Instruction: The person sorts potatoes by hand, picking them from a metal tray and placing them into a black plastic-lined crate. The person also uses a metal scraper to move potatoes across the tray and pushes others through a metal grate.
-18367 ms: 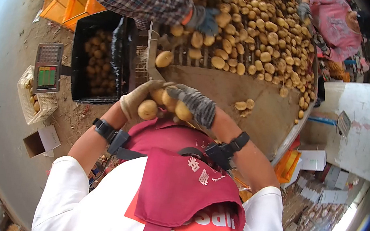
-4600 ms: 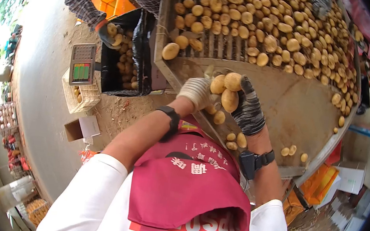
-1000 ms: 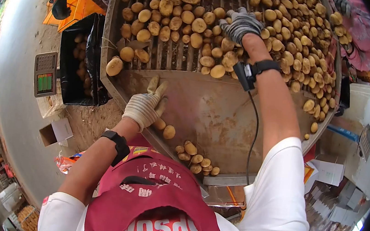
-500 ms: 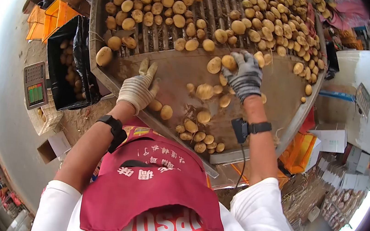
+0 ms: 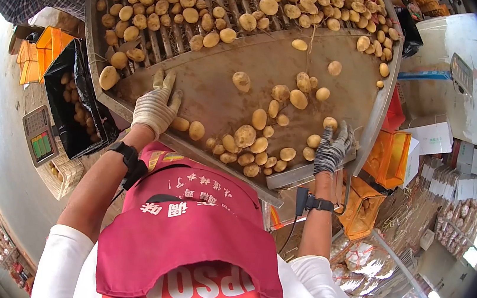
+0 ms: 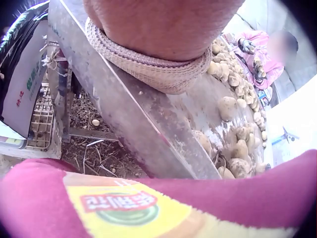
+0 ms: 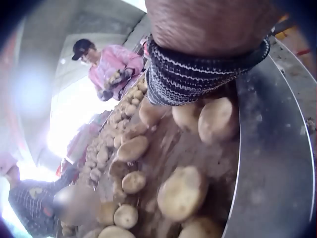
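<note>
Three potatoes (image 5: 313, 141) beside right fingers (image 5: 344, 134).

Dull metal tray (image 5: 198, 87), matt potatoes (image 5: 245, 135), glossy plastic liner (image 5: 101, 115).

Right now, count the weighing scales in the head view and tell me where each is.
2. One scale is left of the left hand, beside the black bag; the other scale is right of the metal table. Others may be hidden.
</note>
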Action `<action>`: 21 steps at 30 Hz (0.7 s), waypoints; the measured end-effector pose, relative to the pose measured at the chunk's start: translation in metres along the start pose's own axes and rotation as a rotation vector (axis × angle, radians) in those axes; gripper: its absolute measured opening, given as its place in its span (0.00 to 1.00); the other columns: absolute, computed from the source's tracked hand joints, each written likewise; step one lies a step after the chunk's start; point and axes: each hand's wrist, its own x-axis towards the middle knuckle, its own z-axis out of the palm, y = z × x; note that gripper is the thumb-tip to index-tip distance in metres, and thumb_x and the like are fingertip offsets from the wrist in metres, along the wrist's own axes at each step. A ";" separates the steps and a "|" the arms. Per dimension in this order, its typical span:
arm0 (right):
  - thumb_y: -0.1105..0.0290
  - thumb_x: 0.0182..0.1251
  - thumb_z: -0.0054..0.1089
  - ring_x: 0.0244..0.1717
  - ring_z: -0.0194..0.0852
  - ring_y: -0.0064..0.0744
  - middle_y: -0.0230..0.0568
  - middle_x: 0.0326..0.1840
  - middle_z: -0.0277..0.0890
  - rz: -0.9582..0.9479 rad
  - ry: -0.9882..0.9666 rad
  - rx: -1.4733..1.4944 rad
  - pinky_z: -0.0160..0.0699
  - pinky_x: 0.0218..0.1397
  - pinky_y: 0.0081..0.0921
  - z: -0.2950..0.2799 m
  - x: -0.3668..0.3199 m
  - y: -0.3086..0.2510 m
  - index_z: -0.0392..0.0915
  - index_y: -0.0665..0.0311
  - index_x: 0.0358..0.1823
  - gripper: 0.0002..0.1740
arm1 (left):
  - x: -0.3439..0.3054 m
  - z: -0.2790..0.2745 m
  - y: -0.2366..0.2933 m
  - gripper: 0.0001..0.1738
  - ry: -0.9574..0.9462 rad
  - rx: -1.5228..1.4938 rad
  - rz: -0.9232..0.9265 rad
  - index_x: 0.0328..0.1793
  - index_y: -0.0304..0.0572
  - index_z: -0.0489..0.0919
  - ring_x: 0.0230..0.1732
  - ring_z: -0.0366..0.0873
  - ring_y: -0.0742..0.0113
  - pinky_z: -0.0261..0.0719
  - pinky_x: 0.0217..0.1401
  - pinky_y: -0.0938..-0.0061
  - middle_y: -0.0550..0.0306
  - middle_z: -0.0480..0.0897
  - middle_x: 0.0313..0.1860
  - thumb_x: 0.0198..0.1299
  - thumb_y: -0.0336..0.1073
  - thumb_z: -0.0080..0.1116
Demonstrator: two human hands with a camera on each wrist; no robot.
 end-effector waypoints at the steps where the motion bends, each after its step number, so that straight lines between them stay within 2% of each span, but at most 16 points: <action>1: 0.56 0.67 0.68 0.76 0.58 0.58 0.58 0.73 0.64 -0.048 -0.028 0.031 0.58 0.78 0.48 0.001 -0.005 -0.007 0.71 0.62 0.70 0.33 | 0.000 0.001 -0.001 0.32 -0.001 0.003 0.005 0.80 0.47 0.64 0.55 0.82 0.39 0.79 0.59 0.53 0.33 0.79 0.63 0.73 0.49 0.49; 4: 0.58 0.66 0.69 0.74 0.61 0.58 0.58 0.71 0.67 -0.122 -0.084 0.092 0.60 0.78 0.49 -0.004 -0.018 -0.040 0.71 0.62 0.70 0.34 | 0.000 0.004 -0.001 0.32 0.048 -0.003 0.035 0.80 0.48 0.64 0.55 0.82 0.39 0.79 0.59 0.53 0.32 0.78 0.64 0.73 0.48 0.49; 6: 0.59 0.64 0.70 0.73 0.62 0.57 0.58 0.70 0.68 -0.236 -0.106 0.060 0.61 0.77 0.48 -0.002 -0.027 -0.052 0.71 0.62 0.70 0.34 | -0.001 0.003 -0.003 0.32 0.029 -0.016 0.032 0.80 0.48 0.63 0.54 0.82 0.39 0.79 0.59 0.53 0.33 0.76 0.67 0.73 0.48 0.49; 8: 0.59 0.62 0.72 0.73 0.62 0.60 0.58 0.72 0.66 -0.261 -0.134 0.088 0.61 0.77 0.49 -0.002 -0.034 -0.070 0.72 0.62 0.70 0.36 | -0.001 0.001 0.000 0.33 0.030 -0.014 0.021 0.81 0.47 0.62 0.55 0.82 0.39 0.79 0.59 0.53 0.33 0.75 0.68 0.72 0.48 0.49; 10: 0.58 0.60 0.74 0.73 0.60 0.66 0.58 0.74 0.63 -0.412 -0.164 0.114 0.59 0.78 0.52 -0.001 -0.040 -0.088 0.71 0.62 0.70 0.38 | -0.002 -0.003 0.003 0.33 0.029 -0.012 0.008 0.81 0.47 0.62 0.55 0.82 0.39 0.79 0.59 0.53 0.32 0.73 0.70 0.72 0.47 0.49; 11: 0.54 0.60 0.73 0.75 0.56 0.67 0.56 0.76 0.60 -0.469 -0.202 0.144 0.54 0.79 0.56 0.002 -0.040 -0.095 0.72 0.59 0.70 0.39 | -0.001 -0.006 0.005 0.34 0.000 -0.011 0.000 0.81 0.47 0.61 0.55 0.82 0.39 0.80 0.59 0.53 0.32 0.72 0.71 0.72 0.47 0.49; 12: 0.54 0.60 0.73 0.75 0.56 0.67 0.56 0.76 0.60 -0.483 -0.206 0.146 0.54 0.79 0.56 0.004 -0.036 -0.105 0.72 0.59 0.70 0.39 | -0.001 -0.008 0.005 0.34 -0.029 -0.010 -0.007 0.82 0.47 0.61 0.54 0.82 0.38 0.80 0.58 0.53 0.31 0.71 0.72 0.72 0.47 0.49; 14: 0.50 0.60 0.72 0.78 0.51 0.64 0.54 0.77 0.60 -0.730 -0.224 0.141 0.48 0.80 0.58 0.002 -0.024 -0.139 0.72 0.56 0.70 0.39 | 0.000 -0.003 0.003 0.34 -0.003 -0.009 -0.005 0.82 0.47 0.61 0.54 0.83 0.38 0.80 0.58 0.53 0.31 0.71 0.72 0.72 0.47 0.49; 15: 0.48 0.59 0.71 0.80 0.49 0.63 0.51 0.78 0.58 -0.761 -0.225 0.133 0.45 0.81 0.58 0.010 -0.014 -0.155 0.72 0.53 0.70 0.39 | 0.000 -0.002 0.001 0.34 0.019 -0.001 0.010 0.81 0.47 0.61 0.53 0.83 0.38 0.80 0.57 0.53 0.30 0.71 0.72 0.72 0.47 0.49; 18: 0.48 0.57 0.72 0.80 0.48 0.64 0.50 0.79 0.55 -0.777 -0.226 0.174 0.47 0.81 0.59 0.034 0.034 -0.204 0.72 0.51 0.70 0.39 | 0.002 -0.008 0.003 0.34 -0.065 -0.023 -0.034 0.81 0.46 0.61 0.52 0.83 0.38 0.81 0.56 0.52 0.30 0.72 0.70 0.72 0.46 0.49; 19: 0.48 0.57 0.72 0.80 0.48 0.64 0.50 0.79 0.55 -0.794 -0.230 0.181 0.47 0.81 0.59 0.046 0.055 -0.221 0.72 0.51 0.70 0.39 | 0.002 -0.005 0.000 0.33 -0.026 -0.024 -0.008 0.80 0.45 0.62 0.50 0.84 0.38 0.81 0.54 0.51 0.29 0.73 0.69 0.72 0.47 0.49; 21: 0.48 0.56 0.73 0.80 0.48 0.64 0.49 0.80 0.54 -0.868 -0.108 0.147 0.50 0.80 0.59 0.070 0.102 -0.252 0.72 0.48 0.70 0.40 | 0.002 -0.007 -0.001 0.33 -0.048 -0.047 -0.033 0.80 0.45 0.62 0.49 0.84 0.38 0.81 0.53 0.51 0.29 0.74 0.68 0.72 0.47 0.49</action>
